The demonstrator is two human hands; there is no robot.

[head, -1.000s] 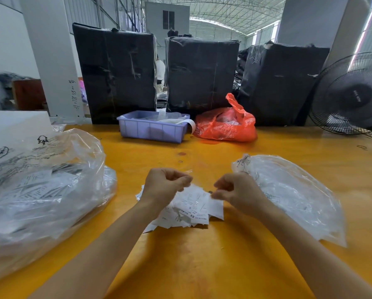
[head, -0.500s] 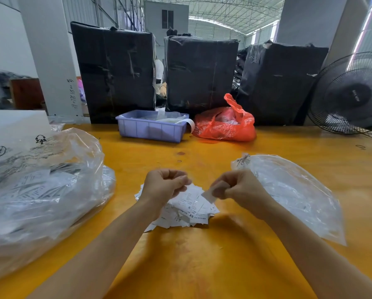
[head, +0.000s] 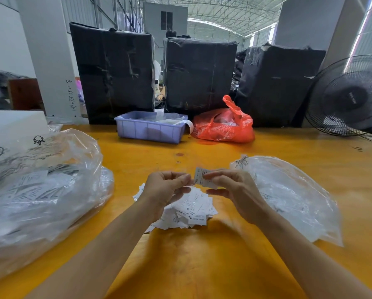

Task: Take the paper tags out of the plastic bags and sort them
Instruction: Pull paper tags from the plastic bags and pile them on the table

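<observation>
Nearest the camera, a loose pile of paper tags (head: 189, 209) is lying on the yellow surface (head: 202, 266). Above it, the right hand (head: 234, 190) is pinching a single tag (head: 200, 178) marked XL between thumb and fingers, while the left hand (head: 166, 188) is curling its fingers, fingertips meeting the tag's edge. A clear bag (head: 293, 197) is lying just right, a fuller plastic bag (head: 36, 190) of tags left. Farther back are sitting a lilac tray (head: 148, 130) and a red bag (head: 224, 126).
</observation>
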